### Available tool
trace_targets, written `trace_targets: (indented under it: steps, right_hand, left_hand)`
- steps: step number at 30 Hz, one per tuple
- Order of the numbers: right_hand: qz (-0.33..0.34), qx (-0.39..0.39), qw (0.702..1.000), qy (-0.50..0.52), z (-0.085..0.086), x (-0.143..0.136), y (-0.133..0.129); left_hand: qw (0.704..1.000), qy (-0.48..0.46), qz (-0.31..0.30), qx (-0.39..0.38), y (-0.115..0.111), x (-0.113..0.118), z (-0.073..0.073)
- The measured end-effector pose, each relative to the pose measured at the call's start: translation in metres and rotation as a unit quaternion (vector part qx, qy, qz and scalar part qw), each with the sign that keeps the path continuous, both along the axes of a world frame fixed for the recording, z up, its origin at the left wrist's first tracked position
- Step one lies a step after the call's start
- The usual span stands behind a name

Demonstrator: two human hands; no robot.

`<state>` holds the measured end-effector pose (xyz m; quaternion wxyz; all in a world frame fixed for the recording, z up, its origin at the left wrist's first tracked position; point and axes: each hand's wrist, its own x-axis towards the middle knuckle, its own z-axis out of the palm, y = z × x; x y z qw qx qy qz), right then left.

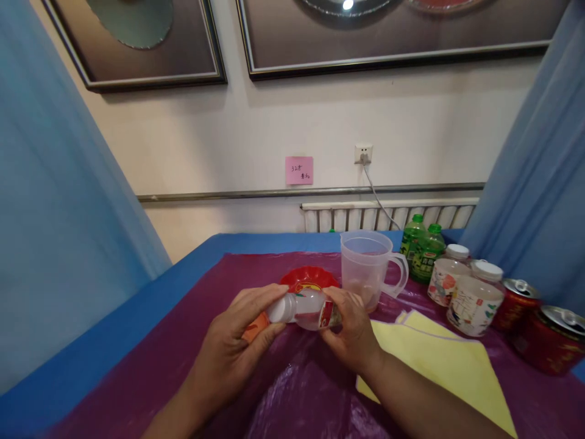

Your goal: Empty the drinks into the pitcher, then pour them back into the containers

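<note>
Left hand (231, 341) and right hand (353, 329) hold a bottle (308, 310) (label (326, 314) partly hidden).

The cloth (439, 360) is yellow, the plate (305, 278) red, the sheet (183, 341) purple, the curtains (59, 183) blue.

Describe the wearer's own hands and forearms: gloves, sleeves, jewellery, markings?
Left hand and right hand are both bare, no gloves. No sleeve shows on either forearm as far as the picture reaches. No watch, bracelet, ring, cable or marking visible; finer detail is too small to tell.
</note>
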<state>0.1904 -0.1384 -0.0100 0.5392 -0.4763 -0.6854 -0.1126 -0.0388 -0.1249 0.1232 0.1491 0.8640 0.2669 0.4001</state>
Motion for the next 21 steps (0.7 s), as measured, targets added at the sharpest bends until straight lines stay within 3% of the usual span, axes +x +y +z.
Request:
trace_targets:
  steps: [3,5,8,11,16,21]
  right_hand:
    - [0.035,-0.011,0.999,0.008,0.002,-0.005,-0.002]
    - [0.050,-0.013,0.999,0.011,0.003,-0.009,-0.005]
    - [0.080,-0.008,0.997,0.021,0.003,-0.014,-0.009]
    - [0.151,-0.014,0.987,0.042,0.005,-0.013,-0.013]
    - [0.278,-0.111,0.948,0.104,0.014,-0.009,-0.016]
    - [0.348,-0.222,0.892,0.183,0.021,-0.002,-0.016]
  left_hand:
    - [0.997,0.007,-0.072,-0.040,-0.009,0.005,0.004]
    - [0.995,-0.003,-0.080,-0.053,-0.019,0.014,0.004]
    - [0.997,-0.033,-0.064,-0.003,-0.032,0.030,0.007]
    - [0.991,-0.015,-0.135,0.000,-0.034,0.038,0.019]
    - [0.936,-0.014,-0.308,-0.170,-0.013,0.040,0.039]
    - [0.860,-0.108,-0.355,-0.351,0.010,0.045,0.033]
